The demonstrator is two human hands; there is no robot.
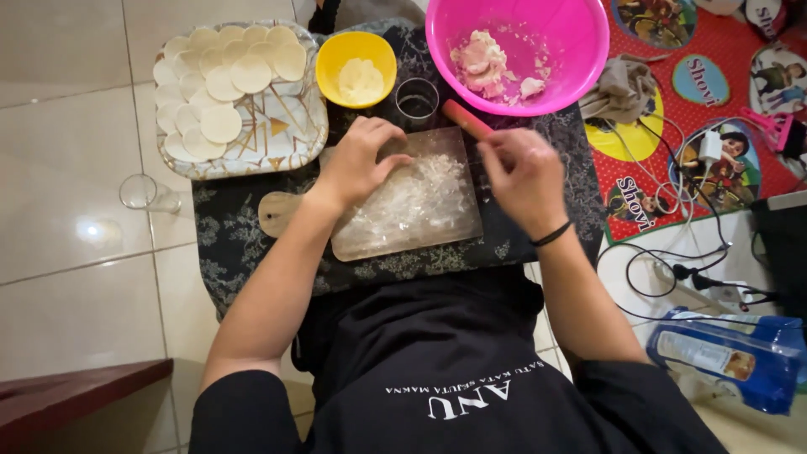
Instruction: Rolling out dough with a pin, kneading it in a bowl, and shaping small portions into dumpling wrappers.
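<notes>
Blue plastic package (727, 357) lies at lower right.

My left hand (360, 160) pressing on a wooden cutting board (412, 206), floury, wrapped in clear film, lying flat on dark patterned cloth, my right hand (521, 172) gripping a pinkish rolling pin (466, 118), tilted, over the board's far right corner

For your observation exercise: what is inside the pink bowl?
The pink bowl holds pale dough lumps and smeared residue. Its far side lies outside the picture, so anything there cannot be seen.
</notes>
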